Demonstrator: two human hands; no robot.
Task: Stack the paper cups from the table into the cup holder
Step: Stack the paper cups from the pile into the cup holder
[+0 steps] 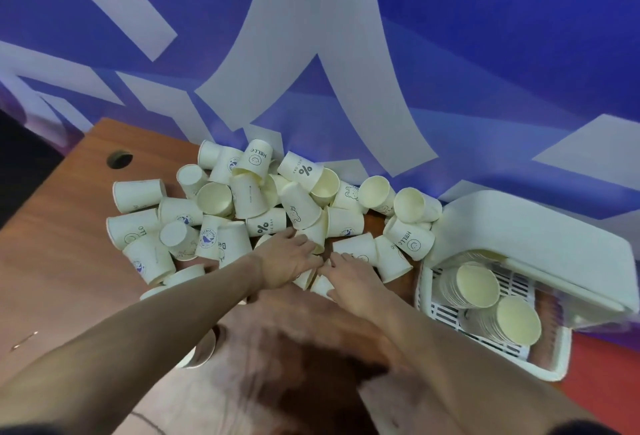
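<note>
A heap of several white paper cups (249, 199) lies tumbled on the brown table (62, 261), most on their sides. My left hand (287, 258) reaches into the near middle of the heap, fingers spread flat over cups. My right hand (349, 278) lies just beside it, fingers curled round a cup (320, 285) lying on its side under the palm. The white slotted cup holder (440, 310) stands at the right with its lid (540, 244) tipped open. Two stacks of nested cups (478, 285) lean inside it.
A blue wall with large white shapes (346, 53) rises right behind the heap. A round cable hole (119, 159) sits in the table's far left corner. One cup (201, 351) lies under my left forearm near the table's front.
</note>
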